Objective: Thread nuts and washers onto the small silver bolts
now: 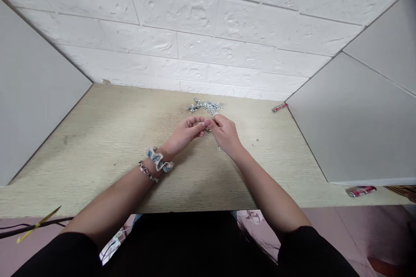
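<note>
— Left hand [186,133], what's it doing?
— Fingers curled in, tips pinched on a small metal piece [208,129]. Sits just on the near side of the hardware pile [205,106], not touching it.
— Right hand [226,135]?
— Same piece, pinched from the other side. Fingertips of both hands meet on it, just near of the pile and slightly right of the pile's middle.
— Piece is a nut or a screw?
— Too small to tell. Greyish, mostly hidden by fingertips. Held above the desk [97,138], not resting on it.
— Pile contents?
— Silver screws and nuts, loose heap, close to the white brick wall [195,21].
— Anything else around the pile?
— One tiny loose metal bit [219,148] on the desk, near side of the pile, under the right hand's wrist edge. Red-and-silver item [279,107] well to the pile's right, by the grey side panel [351,130].
— Wrist stuff?
— Left wrist: blue patterned scrunchie [158,159] and chain bracelet [147,172], both nearer to the person than the pile.
</note>
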`<state>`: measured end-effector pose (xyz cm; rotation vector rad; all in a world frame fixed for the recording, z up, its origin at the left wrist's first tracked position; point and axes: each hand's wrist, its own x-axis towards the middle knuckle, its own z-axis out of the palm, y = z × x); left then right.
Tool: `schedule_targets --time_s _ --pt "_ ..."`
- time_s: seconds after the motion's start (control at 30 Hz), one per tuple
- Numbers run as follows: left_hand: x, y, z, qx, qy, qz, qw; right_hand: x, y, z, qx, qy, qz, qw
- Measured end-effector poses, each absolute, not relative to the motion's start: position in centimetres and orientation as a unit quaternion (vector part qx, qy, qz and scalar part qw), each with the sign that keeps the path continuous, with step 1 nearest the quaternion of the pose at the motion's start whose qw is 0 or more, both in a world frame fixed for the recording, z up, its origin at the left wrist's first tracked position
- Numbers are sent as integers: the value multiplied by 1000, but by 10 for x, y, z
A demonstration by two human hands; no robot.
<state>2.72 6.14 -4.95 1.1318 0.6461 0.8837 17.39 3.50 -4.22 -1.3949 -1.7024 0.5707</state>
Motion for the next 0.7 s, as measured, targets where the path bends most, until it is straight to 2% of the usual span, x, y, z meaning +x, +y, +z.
schedule_targets --time_s 0.33,0.7 --pt "29 60 -51 519 286 400 699 173 36 -45 -584 -660 277 382" --pt "27 61 -50 502 299 400 706 173 37 -47 -538 -739 134 383"
